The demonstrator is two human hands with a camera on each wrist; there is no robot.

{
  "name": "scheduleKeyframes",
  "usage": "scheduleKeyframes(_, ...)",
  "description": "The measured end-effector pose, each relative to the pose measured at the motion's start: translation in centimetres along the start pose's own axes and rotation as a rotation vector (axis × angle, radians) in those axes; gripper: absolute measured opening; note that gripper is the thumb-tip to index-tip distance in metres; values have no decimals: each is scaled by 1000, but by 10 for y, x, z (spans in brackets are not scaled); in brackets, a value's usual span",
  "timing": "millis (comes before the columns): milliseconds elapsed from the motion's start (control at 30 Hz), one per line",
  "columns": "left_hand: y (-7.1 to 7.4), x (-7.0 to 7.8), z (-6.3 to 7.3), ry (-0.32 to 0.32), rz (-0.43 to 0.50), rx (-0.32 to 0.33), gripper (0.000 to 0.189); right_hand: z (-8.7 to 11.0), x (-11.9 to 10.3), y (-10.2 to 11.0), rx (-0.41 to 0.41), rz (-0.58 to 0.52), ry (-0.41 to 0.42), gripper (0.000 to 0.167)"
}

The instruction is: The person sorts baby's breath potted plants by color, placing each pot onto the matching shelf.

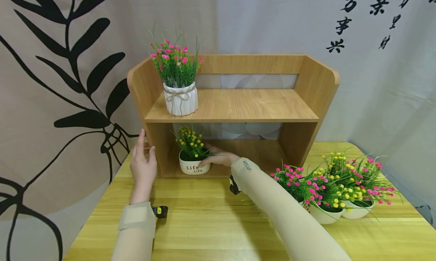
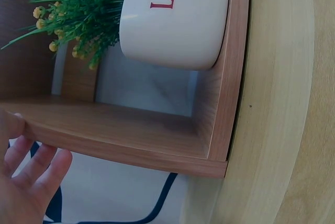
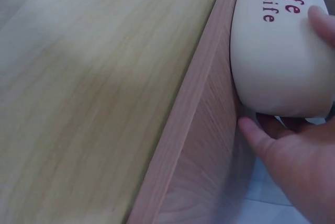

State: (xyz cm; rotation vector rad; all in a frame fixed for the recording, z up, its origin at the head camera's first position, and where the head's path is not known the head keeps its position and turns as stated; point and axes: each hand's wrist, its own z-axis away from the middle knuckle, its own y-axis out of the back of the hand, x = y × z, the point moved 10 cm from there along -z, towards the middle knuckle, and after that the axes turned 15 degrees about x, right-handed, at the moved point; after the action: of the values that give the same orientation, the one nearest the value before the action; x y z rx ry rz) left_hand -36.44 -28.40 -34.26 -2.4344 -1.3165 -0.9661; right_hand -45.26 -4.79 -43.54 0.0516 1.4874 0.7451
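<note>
A white pot with "Life" lettering and yellow flowers point(image 1: 193, 166) stands upright on the lower shelf, toward its left side. My right hand point(image 1: 219, 157) holds this pot from the right. In the right wrist view the thumb point(image 3: 322, 24) lies on the lettered front while the other fingers reach round the pot's side, partly hidden. At the wooden shelf's left side panel point(image 1: 137, 81), my left hand point(image 1: 144, 166) rests with loosely extended fingers. The left wrist view shows those fingers point(image 2: 44, 169) along the panel's edge.
On the upper shelf point(image 1: 245, 104) stands a white pot of pink flowers tied with twine point(image 1: 182, 100). Several more white pots with pink and yellow flowers point(image 1: 325, 213) are grouped at the table's right. The wooden table point(image 1: 190, 223) extends in front, with a curtain point(image 1: 391, 102) behind.
</note>
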Motion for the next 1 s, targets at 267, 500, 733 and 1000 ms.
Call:
scheduleKeyframes(267,1,-1,0,-5,0,0,70,-1,0,-1,6,18,10,107)
scheduleKeyframes(500,-1,0,0,-1,-13,-8,69,-1,0,-1,14,10,14,106)
scheduleKeyframes(733,-3,3,2,-11,2,-5,69,9,-7,4,-7,60,14,106)
scheduleKeyframes(1000,-1,-1,-1,6,-15,-3,69,25,-43,11,-153,238,111,96)
